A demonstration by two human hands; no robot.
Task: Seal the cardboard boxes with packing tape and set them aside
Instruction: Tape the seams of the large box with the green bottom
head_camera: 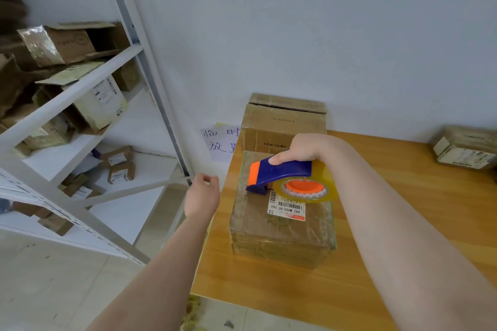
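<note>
A cardboard box (279,226) wrapped in clear tape, with a white barcode label (286,208) on top, sits on the wooden table (376,196). My right hand (304,146) grips a blue and orange tape dispenser (279,173) holding a roll of yellowish tape (309,189), its front end down on the box's top. My left hand (203,192) hovers left of the box, off the table's edge, fingers loosely curled and holding nothing.
A taller brown box (282,121) stands behind against the wall. Another taped box (465,148) lies at the table's far right. White metal shelving (80,94) on the left holds several cardboard boxes. A paper sign (217,142) hangs on the wall.
</note>
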